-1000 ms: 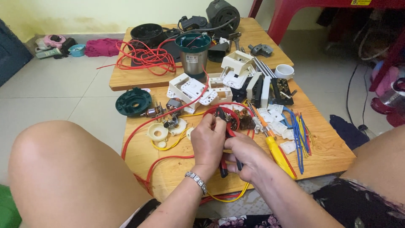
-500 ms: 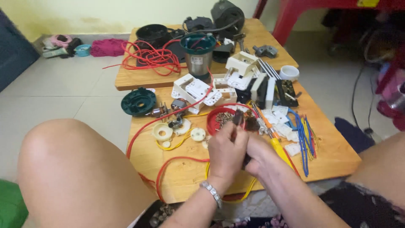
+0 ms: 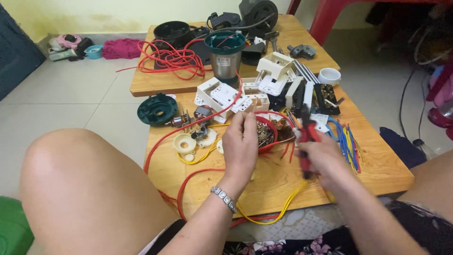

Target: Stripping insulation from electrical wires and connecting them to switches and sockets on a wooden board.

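A: Pliers (image 3: 306,137), red handles, now in the right hand (image 3: 323,158), off to the right of the red dish (image 3: 270,133). A second ago both hands were bunched together over that dish.
B: So the hands are splitting apart?
A: Yes. Right hand is swinging right with the pliers, blurred, fingers wrapped round the handles. Left hand (image 3: 241,144) is staying by the dish, fingers pinched narrow near its left rim.
B: Holding what?
A: Cannot tell, too small. The red wire (image 3: 188,130) is running up just beside the fingers; contact is unclear.
B: Dish contents?
A: Small brassy screws and bits, piled up.
B: Around it?
A: Yellow wire (image 3: 278,212) is trailing off the front edge of the surface (image 3: 283,182). Coloured wire bundle (image 3: 349,146) is lying right of the pliers. White plastic parts (image 3: 222,97) and a steel cup (image 3: 224,59) are sitting behind.
B: Meaning of the change?
A: My read: the joint work over the dish is breaking off, and the pliers are coming away from whatever the left hand is pinching.
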